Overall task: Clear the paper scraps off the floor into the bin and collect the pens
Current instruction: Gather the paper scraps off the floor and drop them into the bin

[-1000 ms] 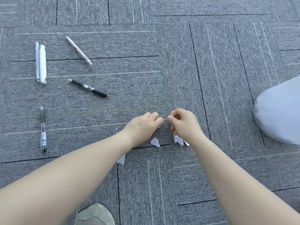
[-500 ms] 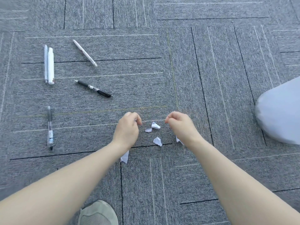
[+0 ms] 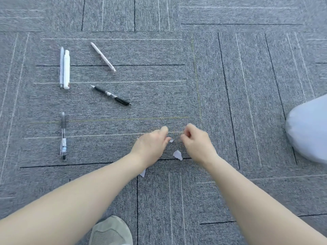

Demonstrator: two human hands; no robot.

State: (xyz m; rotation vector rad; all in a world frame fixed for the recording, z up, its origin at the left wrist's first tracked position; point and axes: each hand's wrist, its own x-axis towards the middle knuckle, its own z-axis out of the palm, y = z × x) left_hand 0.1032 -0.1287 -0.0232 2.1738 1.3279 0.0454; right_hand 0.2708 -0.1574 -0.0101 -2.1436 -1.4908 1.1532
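On the carpet [image 3: 159,103] to your left lie the pens, none collected yet: a clear pen [image 3: 63,136], a white pair [image 3: 64,68], a white pen [image 3: 103,56] and a black pen [image 3: 111,95].

You are on the scrap step. Your left hand [image 3: 150,144] hovers with fingers curled, fingertips [image 3: 167,139] at a small scrap [image 3: 171,140]; whether they pinch it, you cannot tell from here. A larger scrap [image 3: 177,154] lies between your wrists, another [image 3: 143,172] peeks from under your left wrist. Your right hand [image 3: 195,140] is curled too; what it holds, if anything, is hidden.

Next, likely a firm pinch on each flimsy scrap, then carry them right to what looks like the bin bag [image 3: 307,128].

Half a second ago your hands were wider apart with two small scraps showing between them; now they have closed in and only one shows.
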